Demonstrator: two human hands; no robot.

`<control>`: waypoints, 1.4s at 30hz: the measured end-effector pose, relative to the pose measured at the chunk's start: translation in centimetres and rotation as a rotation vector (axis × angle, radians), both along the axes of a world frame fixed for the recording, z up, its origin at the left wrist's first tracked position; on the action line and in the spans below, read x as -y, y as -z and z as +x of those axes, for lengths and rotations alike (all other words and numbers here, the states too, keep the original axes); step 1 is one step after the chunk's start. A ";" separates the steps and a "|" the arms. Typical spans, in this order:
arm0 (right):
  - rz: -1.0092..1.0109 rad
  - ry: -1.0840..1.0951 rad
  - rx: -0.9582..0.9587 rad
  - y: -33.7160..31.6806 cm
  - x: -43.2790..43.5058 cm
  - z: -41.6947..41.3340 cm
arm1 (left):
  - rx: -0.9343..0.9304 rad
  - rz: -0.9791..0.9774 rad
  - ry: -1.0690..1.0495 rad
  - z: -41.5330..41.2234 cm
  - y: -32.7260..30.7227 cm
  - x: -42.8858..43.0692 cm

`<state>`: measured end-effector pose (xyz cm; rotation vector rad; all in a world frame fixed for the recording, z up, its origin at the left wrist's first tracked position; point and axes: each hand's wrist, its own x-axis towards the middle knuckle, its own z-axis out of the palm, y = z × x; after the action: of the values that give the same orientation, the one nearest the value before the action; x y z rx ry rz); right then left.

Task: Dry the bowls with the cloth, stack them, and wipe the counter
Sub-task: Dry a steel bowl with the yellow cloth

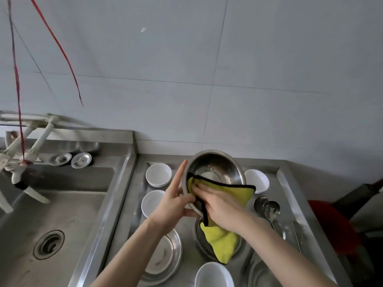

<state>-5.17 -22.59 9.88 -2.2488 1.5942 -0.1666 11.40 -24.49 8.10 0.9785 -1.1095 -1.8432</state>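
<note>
A steel bowl [215,166] is held tilted above the steel counter [290,195], its opening toward me. My left hand [176,201] grips its left rim, index finger stretched up along the edge. My right hand [219,206] presses a yellow cloth with black trim [226,241] into the bowl's lower inside; the rest of the cloth hangs down over the rim. On the counter lie white bowls at the back left [158,175], middle left [152,203], back right [258,180] and front [214,275].
Steel plates [163,257] sit at the front left of the counter, another steel dish [259,274] at the front right, and a ladle with utensils [269,210] on the right. A sink [49,216] with a tap [22,162] lies left. A red object [335,228] stands beyond the right edge.
</note>
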 end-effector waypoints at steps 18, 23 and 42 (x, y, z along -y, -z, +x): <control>-0.346 0.048 -0.222 -0.8 -1.2 -0.9 | -0.032 -0.065 -0.189 1.1 -2.8 -0.8; -0.056 -0.035 0.169 -1.1 -1.8 0.2 | -0.007 -0.082 -0.112 0.9 -3.1 -1.4; 0.253 0.007 0.710 -4.3 -0.3 2.0 | -0.165 -0.124 -0.008 2.2 -4.3 0.0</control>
<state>-3.18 -22.26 14.17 -1.7094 1.1553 -0.6436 13.59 -24.45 12.43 0.7449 -1.1026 -1.7905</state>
